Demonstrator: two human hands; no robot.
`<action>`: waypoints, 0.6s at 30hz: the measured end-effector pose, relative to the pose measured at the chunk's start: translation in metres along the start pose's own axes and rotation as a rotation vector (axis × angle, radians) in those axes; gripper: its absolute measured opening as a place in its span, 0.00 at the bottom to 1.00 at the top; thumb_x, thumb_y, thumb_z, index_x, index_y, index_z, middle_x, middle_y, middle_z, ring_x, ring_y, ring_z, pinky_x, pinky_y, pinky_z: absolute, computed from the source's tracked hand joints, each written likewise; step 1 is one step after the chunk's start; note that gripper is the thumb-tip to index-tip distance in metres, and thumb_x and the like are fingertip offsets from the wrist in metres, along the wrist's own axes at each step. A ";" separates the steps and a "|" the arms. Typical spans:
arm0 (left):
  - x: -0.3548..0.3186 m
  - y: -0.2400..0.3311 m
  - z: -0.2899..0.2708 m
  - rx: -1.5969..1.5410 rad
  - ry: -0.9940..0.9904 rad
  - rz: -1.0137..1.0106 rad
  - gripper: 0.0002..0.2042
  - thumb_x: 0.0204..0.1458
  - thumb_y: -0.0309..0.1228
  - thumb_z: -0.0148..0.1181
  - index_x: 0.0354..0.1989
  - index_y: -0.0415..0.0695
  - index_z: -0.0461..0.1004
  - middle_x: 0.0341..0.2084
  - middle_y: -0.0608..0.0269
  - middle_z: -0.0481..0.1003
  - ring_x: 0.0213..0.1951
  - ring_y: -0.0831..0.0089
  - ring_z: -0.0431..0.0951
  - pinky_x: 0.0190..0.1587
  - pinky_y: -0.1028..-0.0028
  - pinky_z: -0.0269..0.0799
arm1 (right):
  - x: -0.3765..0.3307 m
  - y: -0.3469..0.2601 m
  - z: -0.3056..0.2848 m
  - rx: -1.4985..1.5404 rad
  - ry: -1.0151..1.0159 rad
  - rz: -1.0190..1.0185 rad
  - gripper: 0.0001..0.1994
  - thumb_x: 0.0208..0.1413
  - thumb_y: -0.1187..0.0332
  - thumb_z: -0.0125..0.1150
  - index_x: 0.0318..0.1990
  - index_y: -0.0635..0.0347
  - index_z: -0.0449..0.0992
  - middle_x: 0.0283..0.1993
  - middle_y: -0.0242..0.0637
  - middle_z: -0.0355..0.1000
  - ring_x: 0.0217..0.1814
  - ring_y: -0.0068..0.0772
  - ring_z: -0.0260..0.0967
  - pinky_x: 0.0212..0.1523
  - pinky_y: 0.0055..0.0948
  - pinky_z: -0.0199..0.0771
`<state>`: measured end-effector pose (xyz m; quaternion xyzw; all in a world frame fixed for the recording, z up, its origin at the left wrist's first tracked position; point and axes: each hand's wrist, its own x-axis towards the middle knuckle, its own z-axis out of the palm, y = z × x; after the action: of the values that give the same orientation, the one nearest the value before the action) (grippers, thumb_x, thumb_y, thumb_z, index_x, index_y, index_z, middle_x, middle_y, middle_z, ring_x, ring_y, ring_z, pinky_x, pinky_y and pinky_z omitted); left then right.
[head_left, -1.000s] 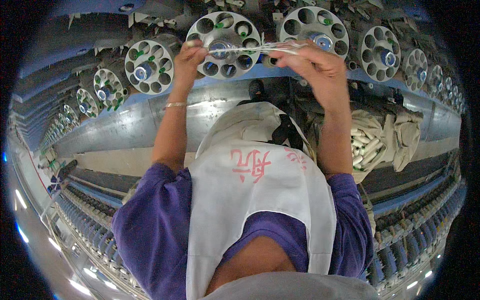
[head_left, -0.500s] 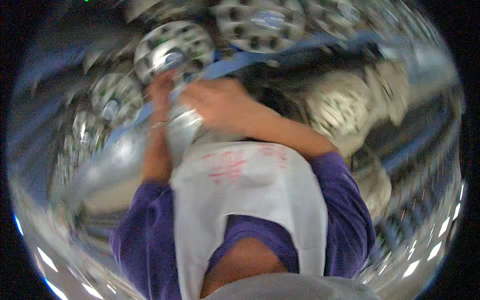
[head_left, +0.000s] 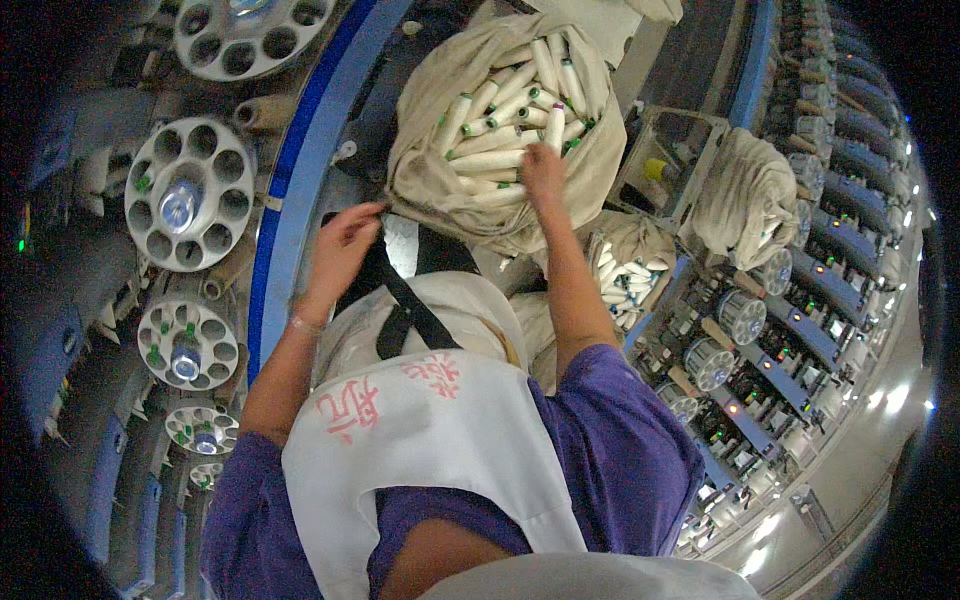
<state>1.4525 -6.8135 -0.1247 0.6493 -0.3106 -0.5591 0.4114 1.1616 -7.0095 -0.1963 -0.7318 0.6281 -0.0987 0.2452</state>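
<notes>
In front of me a large beige cloth sack [head_left: 415, 165] is full of white yarn bobbins [head_left: 492, 135], some with green or purple tips. My right hand [head_left: 543, 178] reaches into it, fingers closed round the lower end of a purple-tipped yarn bobbin [head_left: 555, 127] that stands up from the pile. My left hand [head_left: 345, 243] is beside the sack's near left rim, its index finger stretched toward the cloth and the other fingers loosely bent. I see nothing in that hand. A black strap [head_left: 400, 305] crosses the pale bag at my waist.
To the left runs a machine with a blue rail [head_left: 290, 165] and round grey bobbin magazines [head_left: 190, 195]. A smaller sack of bobbins [head_left: 630, 265] and another cloth sack [head_left: 745, 195] are at the right. Beyond them stands a long row of winding units [head_left: 790, 320].
The earlier frame is blurred, with both hands close together by a shiny metal surface. Now the view has turned, my hands are apart, and the right one is in the bobbin sack.
</notes>
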 end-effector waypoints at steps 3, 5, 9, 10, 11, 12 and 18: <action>0.079 0.022 0.093 0.209 -0.174 0.134 0.13 0.51 0.27 0.55 0.45 0.41 0.73 0.36 0.60 0.76 0.33 0.74 0.76 0.38 0.75 0.71 | 0.055 0.043 -0.011 -0.052 0.167 0.011 0.11 0.48 0.71 0.52 0.38 0.64 0.74 0.35 0.48 0.71 0.39 0.51 0.69 0.41 0.41 0.69; 0.135 0.023 0.146 0.473 -0.151 0.042 0.13 0.52 0.30 0.52 0.45 0.42 0.73 0.38 0.57 0.75 0.37 0.61 0.76 0.40 0.66 0.71 | 0.081 0.051 -0.005 -0.199 0.125 -0.132 0.09 0.45 0.73 0.52 0.36 0.62 0.73 0.35 0.45 0.71 0.39 0.48 0.69 0.41 0.40 0.69; 0.245 0.000 0.216 0.897 0.086 0.328 0.13 0.52 0.32 0.51 0.45 0.44 0.73 0.39 0.52 0.74 0.35 0.53 0.76 0.41 0.60 0.71 | 0.108 0.057 0.021 -0.568 -0.114 -0.408 0.08 0.39 0.73 0.57 0.31 0.57 0.72 0.35 0.37 0.70 0.40 0.39 0.69 0.36 0.36 0.70; 0.266 -0.006 0.228 0.942 0.054 0.313 0.13 0.51 0.31 0.51 0.45 0.43 0.73 0.39 0.52 0.74 0.34 0.53 0.76 0.41 0.58 0.71 | 0.114 0.059 0.026 -0.558 -0.099 -0.470 0.08 0.39 0.73 0.57 0.31 0.56 0.72 0.35 0.36 0.70 0.39 0.38 0.69 0.34 0.36 0.69; 0.281 -0.010 0.237 0.983 -0.003 0.282 0.13 0.51 0.30 0.51 0.45 0.42 0.73 0.39 0.52 0.74 0.34 0.52 0.76 0.40 0.57 0.71 | 0.118 0.064 0.029 -0.548 -0.085 -0.530 0.08 0.38 0.73 0.57 0.31 0.56 0.72 0.35 0.35 0.71 0.39 0.37 0.69 0.32 0.35 0.69; 0.296 -0.011 0.242 0.997 -0.019 0.236 0.14 0.50 0.31 0.53 0.45 0.42 0.72 0.39 0.51 0.74 0.34 0.52 0.76 0.41 0.57 0.71 | 0.124 0.069 0.031 -0.546 -0.103 -0.560 0.08 0.39 0.72 0.58 0.31 0.56 0.72 0.33 0.34 0.70 0.36 0.35 0.70 0.29 0.34 0.67; 0.341 0.022 0.237 0.972 -0.591 -0.310 0.25 0.33 0.36 0.66 0.43 0.39 0.72 0.36 0.43 0.75 0.38 0.54 0.77 0.43 0.63 0.72 | 0.152 0.084 -0.006 -0.383 -0.414 -0.733 0.10 0.40 0.70 0.56 0.34 0.58 0.72 0.35 0.36 0.70 0.35 0.38 0.71 0.33 0.37 0.70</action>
<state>1.2833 -7.1623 -0.2738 0.6180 -0.5341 -0.5634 -0.1241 1.1147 -7.1655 -0.2571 -0.9420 0.2728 0.0871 0.1749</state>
